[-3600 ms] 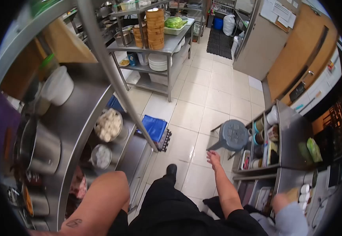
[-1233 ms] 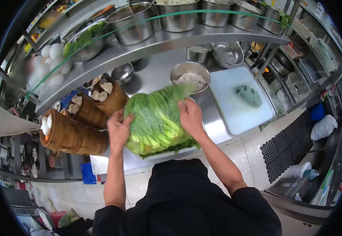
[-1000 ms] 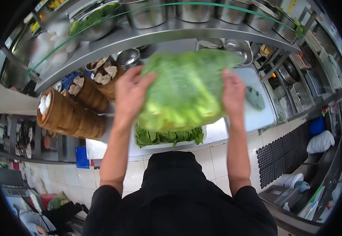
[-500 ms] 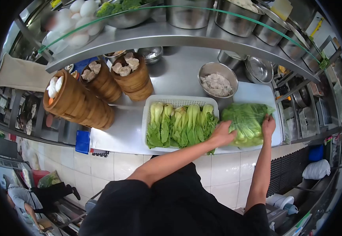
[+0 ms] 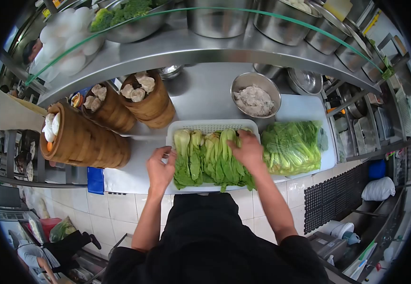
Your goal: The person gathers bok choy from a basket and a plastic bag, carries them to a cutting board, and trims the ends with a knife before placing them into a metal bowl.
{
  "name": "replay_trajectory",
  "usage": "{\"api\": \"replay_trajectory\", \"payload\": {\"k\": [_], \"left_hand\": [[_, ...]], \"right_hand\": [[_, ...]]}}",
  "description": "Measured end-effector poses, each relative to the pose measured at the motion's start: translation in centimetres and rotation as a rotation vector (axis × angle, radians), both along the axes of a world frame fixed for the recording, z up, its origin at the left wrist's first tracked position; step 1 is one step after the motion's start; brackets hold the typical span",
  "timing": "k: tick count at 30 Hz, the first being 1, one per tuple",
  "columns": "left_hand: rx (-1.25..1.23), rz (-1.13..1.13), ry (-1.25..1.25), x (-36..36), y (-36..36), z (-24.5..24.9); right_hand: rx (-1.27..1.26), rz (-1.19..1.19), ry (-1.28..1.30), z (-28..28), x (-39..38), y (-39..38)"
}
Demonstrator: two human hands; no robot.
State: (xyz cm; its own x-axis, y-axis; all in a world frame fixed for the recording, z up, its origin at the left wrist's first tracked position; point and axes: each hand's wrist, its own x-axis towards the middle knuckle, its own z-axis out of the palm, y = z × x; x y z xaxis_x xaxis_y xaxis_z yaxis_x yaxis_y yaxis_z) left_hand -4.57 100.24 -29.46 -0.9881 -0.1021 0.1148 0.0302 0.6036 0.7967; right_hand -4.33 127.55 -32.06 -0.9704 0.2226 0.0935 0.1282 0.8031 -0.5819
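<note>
Several heads of bok choy lie side by side in a white plastic basket, stems toward the back and leaves at the front edge. My right hand is over the right end of the row, its fingers apart and touching or just above the stems. Beside the basket's left rim is my left hand, fingers bent and apart with nothing visible in them. A clear plastic bag of leafy greens sits to the right on a pale cutting board.
Bamboo steamers with dumplings and eggs stand in stacks at left. Behind the basket is a metal bowl of pale minced filling. A steel shelf with pots crosses above. Another person is at lower left.
Both hands have left the bag of greens. My left hand has moved across to the basket's left side, and my right hand to the bok choy. The view has shifted slightly.
</note>
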Motion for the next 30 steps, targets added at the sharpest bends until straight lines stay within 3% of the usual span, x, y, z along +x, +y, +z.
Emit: {"api": "replay_trajectory", "payload": {"k": [2, 6, 9, 11, 13, 15, 16, 18, 23, 25, 26, 27, 28, 29, 30], "left_hand": [[0.065, -0.021, -0.002, 0.8, 0.6, 0.0], [0.177, -0.053, -0.010, 1.0, 0.2, 1.2], [0.403, -0.033, -0.139, 0.2, -1.2, 0.6], [0.542, -0.058, -0.168, -0.4, -1.8, 0.2], [0.677, -0.080, -0.203, -1.1, -2.0, 0.7], [0.752, -0.305, -0.265, -2.0, -1.2, 2.7], [0.749, -0.307, -0.267, -2.6, -0.8, 3.1], [0.933, -0.583, -0.373, -3.6, 0.1, 3.9], [0.946, -0.585, -0.329, -4.0, 0.0, 2.8], [1.088, -0.530, -0.384, -4.3, -0.6, 1.7], [1.262, -0.489, -0.459, -4.0, -0.6, 2.0], [1.253, -0.482, -0.450, -4.0, -0.8, 2.0], [1.531, -0.514, -0.514, -4.1, -1.2, 1.9], [1.809, -0.543, -0.575, -4.2, -1.6, 1.9], [1.760, -0.596, -0.599, -4.2, -1.8, 2.0]], "right_hand": [[0.283, -0.097, -0.194, 0.1, -1.2, -3.3], [0.373, -0.137, -0.217, -1.3, -2.6, -4.3], [0.239, -0.187, -0.182, 0.7, -2.3, -4.0], [-0.118, -0.133, -0.135, 1.7, -2.1, -3.8], [-0.174, -0.065, -0.112, 5.2, -1.8, -4.9], [-0.233, 0.000, -0.095, 8.3, -1.7, -6.3], [-0.283, 0.043, -0.041, 9.6, -2.1, -7.4], [-0.333, 0.081, 0.024, 10.3, -2.8, -9.3], [-0.432, 0.124, 0.246, 9.3, -3.1, -12.5], [-0.533, 0.161, 0.150, 9.7, -1.6, -13.3], [-0.831, 0.239, 0.136, 9.3, -1.0, -13.5], [-1.131, 0.317, 0.115, 9.1, -0.4, -13.5], [-1.249, 0.336, 0.109, 9.3, 0.2, -13.2], [-1.260, 0.348, 0.110, 9.6, 0.4, -12.9], [-1.173, 0.325, 0.131, 9.9, 0.7, -12.4]]}}
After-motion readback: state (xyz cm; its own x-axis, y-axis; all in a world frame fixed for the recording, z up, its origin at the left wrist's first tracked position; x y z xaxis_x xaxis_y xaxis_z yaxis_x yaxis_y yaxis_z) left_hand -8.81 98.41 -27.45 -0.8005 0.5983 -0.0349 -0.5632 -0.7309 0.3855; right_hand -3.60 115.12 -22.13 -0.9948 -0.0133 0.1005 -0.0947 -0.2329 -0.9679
